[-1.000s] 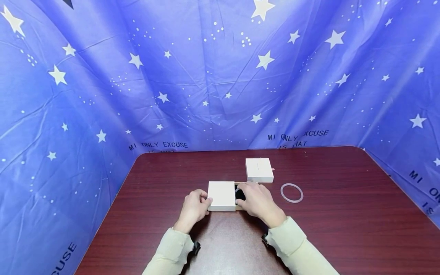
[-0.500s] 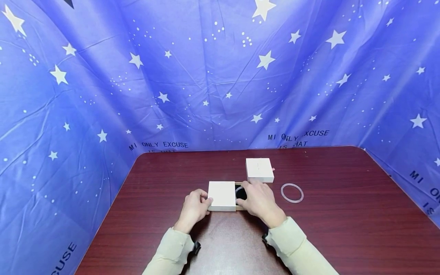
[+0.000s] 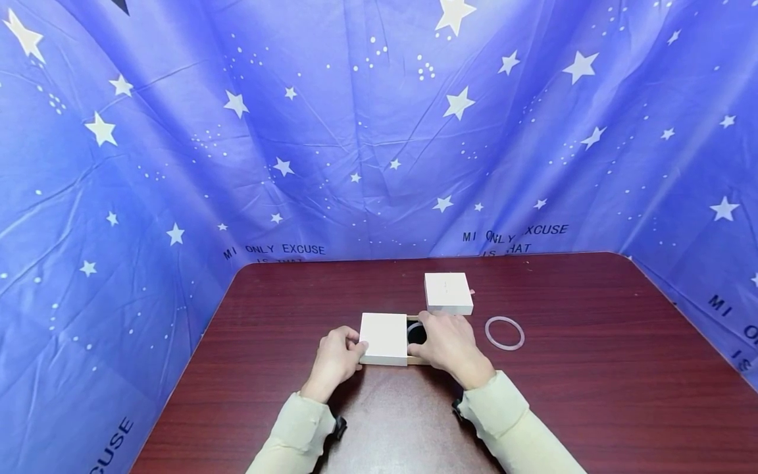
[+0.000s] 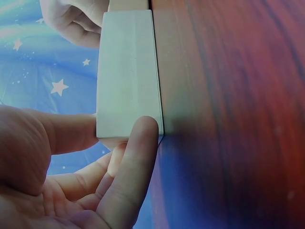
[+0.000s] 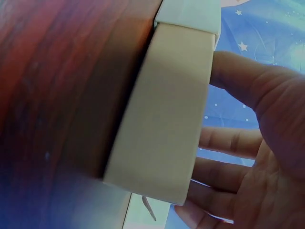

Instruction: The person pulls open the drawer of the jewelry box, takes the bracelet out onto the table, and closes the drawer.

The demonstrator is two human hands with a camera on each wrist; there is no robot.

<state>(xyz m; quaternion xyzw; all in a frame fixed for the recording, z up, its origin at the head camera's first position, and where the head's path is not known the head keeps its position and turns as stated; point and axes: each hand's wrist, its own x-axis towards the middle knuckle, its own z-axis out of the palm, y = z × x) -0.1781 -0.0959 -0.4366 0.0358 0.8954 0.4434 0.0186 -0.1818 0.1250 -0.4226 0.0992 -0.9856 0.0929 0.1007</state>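
A white box sleeve (image 3: 383, 336) lies on the table with its pale inner tray (image 5: 159, 109) partly out on the right. Inside the tray's black interior, part of a pale ring (image 3: 412, 327) shows. My left hand (image 3: 334, 359) grips the sleeve's left end, thumb on the top edge and a finger along the near side. My right hand (image 3: 451, 345) spans the tray from above, thumb and fingers curved over its edges. In the right wrist view those fingertips are hidden behind the tray's side.
Behind the right hand is a second white box (image 3: 449, 291) with a small pink tab on its right. A loose pale ring (image 3: 505, 333) lies to the right on the dark red table (image 3: 592, 368). A blue curtain with stars stands around the table's back and sides.
The fingers of my right hand have shifted slightly right over the tray, and more of the ring inside shows. My left hand keeps its grip on the sleeve.
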